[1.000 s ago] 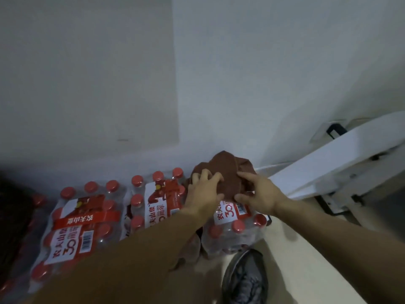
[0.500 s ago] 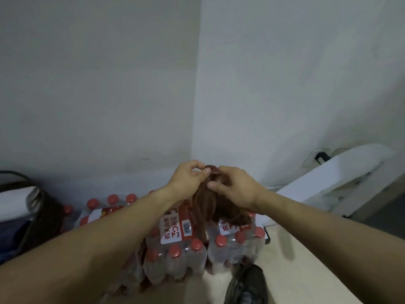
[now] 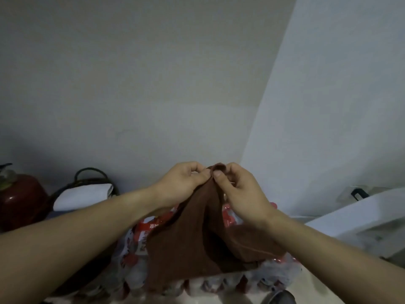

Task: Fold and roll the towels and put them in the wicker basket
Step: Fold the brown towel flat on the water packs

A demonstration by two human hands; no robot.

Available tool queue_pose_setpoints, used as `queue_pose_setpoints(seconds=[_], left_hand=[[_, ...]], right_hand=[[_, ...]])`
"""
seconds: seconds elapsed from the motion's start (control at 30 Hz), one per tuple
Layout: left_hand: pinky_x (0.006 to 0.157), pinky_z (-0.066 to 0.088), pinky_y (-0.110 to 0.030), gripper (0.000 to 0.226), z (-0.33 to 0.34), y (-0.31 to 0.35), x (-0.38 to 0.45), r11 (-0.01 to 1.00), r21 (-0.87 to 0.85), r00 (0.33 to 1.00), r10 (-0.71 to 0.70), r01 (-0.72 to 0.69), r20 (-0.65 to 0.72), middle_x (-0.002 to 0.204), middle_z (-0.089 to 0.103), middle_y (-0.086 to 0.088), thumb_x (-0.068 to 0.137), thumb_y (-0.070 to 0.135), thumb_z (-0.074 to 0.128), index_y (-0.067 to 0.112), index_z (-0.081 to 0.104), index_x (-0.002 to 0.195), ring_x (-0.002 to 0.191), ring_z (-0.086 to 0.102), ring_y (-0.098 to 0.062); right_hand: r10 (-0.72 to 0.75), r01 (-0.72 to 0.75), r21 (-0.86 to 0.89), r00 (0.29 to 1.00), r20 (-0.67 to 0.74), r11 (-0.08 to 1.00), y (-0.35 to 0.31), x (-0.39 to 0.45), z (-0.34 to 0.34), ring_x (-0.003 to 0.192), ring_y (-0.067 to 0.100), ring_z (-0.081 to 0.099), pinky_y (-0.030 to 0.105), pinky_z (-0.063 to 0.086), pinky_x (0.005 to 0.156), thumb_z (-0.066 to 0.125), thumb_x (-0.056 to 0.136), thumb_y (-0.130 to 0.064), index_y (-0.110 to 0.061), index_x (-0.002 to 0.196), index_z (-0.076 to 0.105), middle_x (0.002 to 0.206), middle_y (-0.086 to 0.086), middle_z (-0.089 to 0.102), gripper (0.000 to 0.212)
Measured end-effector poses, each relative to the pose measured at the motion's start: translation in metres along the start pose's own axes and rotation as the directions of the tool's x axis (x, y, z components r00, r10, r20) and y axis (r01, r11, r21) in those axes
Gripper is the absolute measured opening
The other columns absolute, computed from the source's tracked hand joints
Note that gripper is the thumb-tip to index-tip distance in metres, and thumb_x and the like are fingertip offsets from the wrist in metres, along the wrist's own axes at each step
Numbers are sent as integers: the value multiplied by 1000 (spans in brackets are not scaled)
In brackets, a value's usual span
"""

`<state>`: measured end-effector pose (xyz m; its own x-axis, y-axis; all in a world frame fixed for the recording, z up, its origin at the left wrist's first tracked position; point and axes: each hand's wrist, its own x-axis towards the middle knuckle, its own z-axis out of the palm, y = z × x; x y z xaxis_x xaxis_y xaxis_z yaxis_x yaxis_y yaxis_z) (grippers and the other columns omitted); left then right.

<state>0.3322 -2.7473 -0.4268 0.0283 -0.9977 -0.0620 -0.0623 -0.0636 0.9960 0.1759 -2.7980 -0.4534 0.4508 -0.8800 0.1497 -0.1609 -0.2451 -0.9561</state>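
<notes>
Pinching the top edge of a brown towel point(image 3: 197, 242), both hands hold it up in front of a pale wall corner. The left hand point(image 3: 182, 183) has its fingers curled, thumb and forefinger nipping the fabric at its peak. The right hand point(image 3: 238, 189) meets it almost knuckle to knuckle, its thumb pressed on the same bunched edge, the other fingers curled behind. The towel hangs down from this shared grip in loose folds, spreading wider toward the bottom, where it drapes over shrink-wrapped packs of bottles point(image 3: 140, 233) with red and white labels.

At far left stands a dark red round vessel point(image 3: 19, 200). Just beside it is a dark basket with a looped handle point(image 3: 91, 174), holding something white point(image 3: 83, 197); whether it is wicker cannot be told in this light. A white slanted panel point(image 3: 361, 213) runs along the right side, with a small black plug point(image 3: 358, 193) on the wall above it. A grey shoe tip point(image 3: 278, 298) shows at the bottom edge.
</notes>
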Motion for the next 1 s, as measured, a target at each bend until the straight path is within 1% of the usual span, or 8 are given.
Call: queue_pose_setpoints(seconds=[0.2,0.43,0.57,0.63,0.7,0.77,0.87,1.0], left_hand=[[86,53,-39,29,-33,-2,-24,994,87,978,-77,61,193,104,69,-25,86,9,68,1,59,113,89,66,-29],[82,56,-31,25,-47,-16,-29,981,141,973,-156,133,170,106,71,-19,96,17,56,-1,65,112,89,68,-23],[98,50,-47,34,-60,-18,-33,971,179,964,-193,160,184,110,69,-23,96,25,56,-1,66,113,104,66,-38],[87,54,-45,32,-67,-16,-34,971,175,960,-194,160,200,100,72,-21,89,30,61,3,71,102,89,68,-32],[63,56,-29,22,-73,-12,-36,968,190,952,-204,162,227,76,72,-9,83,34,67,13,74,82,64,65,-17],[55,53,-23,20,-81,-9,-39,965,200,934,-222,170,280,69,70,-5,82,32,69,13,73,77,56,63,-13],[67,58,-28,18,-94,-5,-43,931,303,844,-325,205,426,88,74,-13,84,22,72,7,74,94,72,70,-18],[83,56,-31,22,-107,-8,-46,874,439,749,-431,207,504,106,73,-15,88,11,68,3,71,109,93,71,-23]], right_hand=[[-79,83,-141,996,35,987,-3,2,9,74,15,62,40,50,69,45,104,-24,-20,92,57,81,6,68,17],[-96,88,-174,994,-42,981,1,8,2,69,11,56,33,47,67,47,102,-33,-20,87,58,73,-4,61,23],[-86,58,-179,984,-156,982,9,14,-5,80,18,63,33,50,75,46,103,-33,-15,92,59,82,3,67,25],[-81,27,-224,968,-236,974,15,19,-14,85,21,64,35,50,78,45,103,-33,-15,92,59,85,4,68,25],[-71,-11,-261,950,-304,965,21,24,-27,89,23,64,36,50,80,43,104,-32,-14,94,58,89,4,67,25],[-76,-18,-303,953,-293,953,28,26,-36,90,18,63,26,48,76,42,104,-32,-15,96,59,90,-1,66,24],[-129,29,-442,972,-197,896,32,25,-39,83,-2,59,6,39,63,40,104,-35,-23,95,56,88,-12,63,22],[-160,29,-486,960,-230,873,33,26,-46,80,-2,57,11,38,63,38,104,-36,-22,97,54,85,-14,61,23]])
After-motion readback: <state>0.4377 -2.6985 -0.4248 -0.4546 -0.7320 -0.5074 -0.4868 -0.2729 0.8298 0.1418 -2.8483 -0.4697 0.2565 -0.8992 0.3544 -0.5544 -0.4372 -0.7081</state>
